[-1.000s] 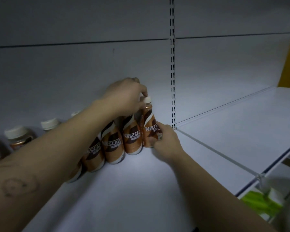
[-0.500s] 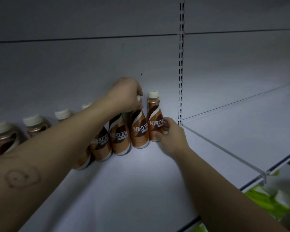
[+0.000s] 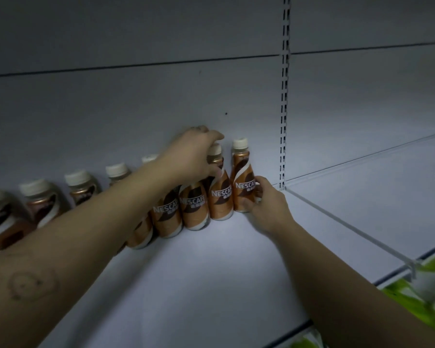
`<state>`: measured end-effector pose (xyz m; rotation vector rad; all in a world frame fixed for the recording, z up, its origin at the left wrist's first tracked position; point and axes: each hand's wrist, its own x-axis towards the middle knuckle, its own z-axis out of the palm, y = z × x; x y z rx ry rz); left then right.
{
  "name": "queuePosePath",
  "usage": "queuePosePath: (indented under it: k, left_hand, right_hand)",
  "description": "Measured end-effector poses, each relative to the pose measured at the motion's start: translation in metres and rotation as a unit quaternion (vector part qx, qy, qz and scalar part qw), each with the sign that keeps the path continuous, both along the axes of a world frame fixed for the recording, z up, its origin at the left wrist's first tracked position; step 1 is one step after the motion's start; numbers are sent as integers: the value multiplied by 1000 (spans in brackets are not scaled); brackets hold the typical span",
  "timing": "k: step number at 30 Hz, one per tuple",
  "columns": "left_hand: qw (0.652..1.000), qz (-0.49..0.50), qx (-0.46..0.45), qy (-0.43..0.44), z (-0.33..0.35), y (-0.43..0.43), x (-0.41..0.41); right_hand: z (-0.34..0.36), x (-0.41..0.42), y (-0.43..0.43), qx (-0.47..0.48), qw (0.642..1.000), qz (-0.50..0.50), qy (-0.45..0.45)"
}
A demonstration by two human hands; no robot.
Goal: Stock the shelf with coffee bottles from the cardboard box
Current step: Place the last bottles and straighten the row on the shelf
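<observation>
Head view: a row of bottles point(image 3: 194, 209) lines the shelf point(image 3: 211, 272) against the back panel. The right hand point(image 3: 264, 199) pinches the end bottle point(image 3: 242, 182) at its 4 o'clock side; the left hand point(image 3: 196, 151) curls its fingers around the neighbour point(image 3: 220, 197). Best to nudge both upright, touching, labels forward. No box shows.

"NESCAFE" in white capitals reads on the brown labels of the coffee bottles point(image 3: 244, 182) at the row's right end, four in all. Smaller white characters beneath each name are too small to read.
</observation>
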<state>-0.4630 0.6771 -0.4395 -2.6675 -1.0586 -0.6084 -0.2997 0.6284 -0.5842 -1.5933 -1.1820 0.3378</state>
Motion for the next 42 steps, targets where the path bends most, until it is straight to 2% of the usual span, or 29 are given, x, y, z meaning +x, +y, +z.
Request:
queuePosePath:
  k: [4, 7, 9, 11, 13, 15, 18, 22, 27, 33, 42]
  left_hand:
    - [992, -7, 129, 2, -23, -28, -36]
    - [988, -1, 143, 56, -47, -47, -76]
    - [987, 46, 137, 74, -60, -51, -104]
    - [983, 109, 137, 50, -65, -49, -126]
    - [980, 144, 134, 16, -62, -46, -136]
    - [980, 121, 154, -30, -51, -43, -135]
    - [977, 64, 193, -69, -22, -32, -118]
    - [981, 98, 166, -10, 2, -9, -101]
    - [980, 116, 157, 34, -19, 3, -116]
    - [977, 102, 184, -15, -39, 11, -110]
    - [977, 97, 188, -31, -46, 6, -113]
  right_hand:
    - [2, -9, -4, -35, 998, -24, -37]
    - [13, -21, -13, -10, 994, -82, -74]
    - [26, -39, -22, 71, 977, -122, -160]
    - [35, -62, -28, 133, 942, -151, -268]
    - [40, -86, -30, 136, 929, -112, -324]
    - [40, -102, -28, 117, 939, -49, -320]
    - [45, -106, -21, 107, 953, -32, -283]
    - [64, -105, -10, 71, 966, -18, -248]
    - [85, -104, 9, 11, 966, -10, -259]
    - [80, -101, 19, 8, 968, -24, -250]
    - [79, -102, 17, 3, 978, 8, -211]
